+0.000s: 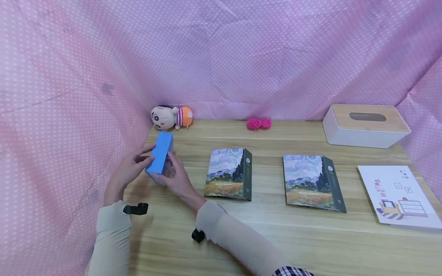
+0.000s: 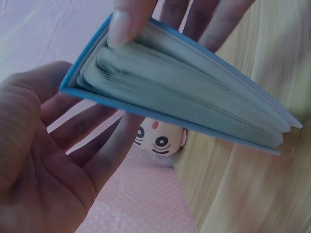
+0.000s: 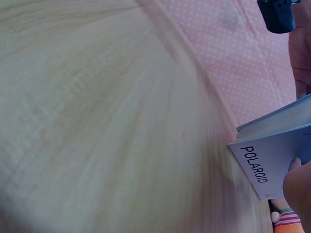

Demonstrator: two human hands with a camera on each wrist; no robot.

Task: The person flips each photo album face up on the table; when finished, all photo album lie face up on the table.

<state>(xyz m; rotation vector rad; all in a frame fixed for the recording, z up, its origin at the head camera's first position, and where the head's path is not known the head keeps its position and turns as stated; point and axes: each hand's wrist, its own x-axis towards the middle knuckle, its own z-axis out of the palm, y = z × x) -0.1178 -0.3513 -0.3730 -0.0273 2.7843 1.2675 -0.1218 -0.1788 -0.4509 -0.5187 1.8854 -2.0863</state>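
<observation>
A blue-and-white photo album (image 1: pixel 160 153) stands over the left part of the table with its blue spine up. The right wrist view shows "POLAROID" printed on its white cover (image 3: pixel 260 165). My right hand (image 1: pixel 181 183) pinches the album from the right, with the thumb at the near page edges and the fingers along the cover. On the other side, my left hand (image 1: pixel 128 168) touches the cover and spine with extended fingers, its palm showing in the left wrist view. The pages (image 2: pixel 170 87) face the left wrist camera.
Behind the album lies a plush doll (image 1: pixel 170 117). Two painted-landscape photo albums (image 1: pixel 224 172) (image 1: pixel 307 182) lie in the middle, and a white booklet (image 1: pixel 397 195) at right. Pink yarn (image 1: pixel 259 123) and a tissue box (image 1: pixel 366 126) sit along the back by a pink dotted cloth (image 1: pixel 241 57).
</observation>
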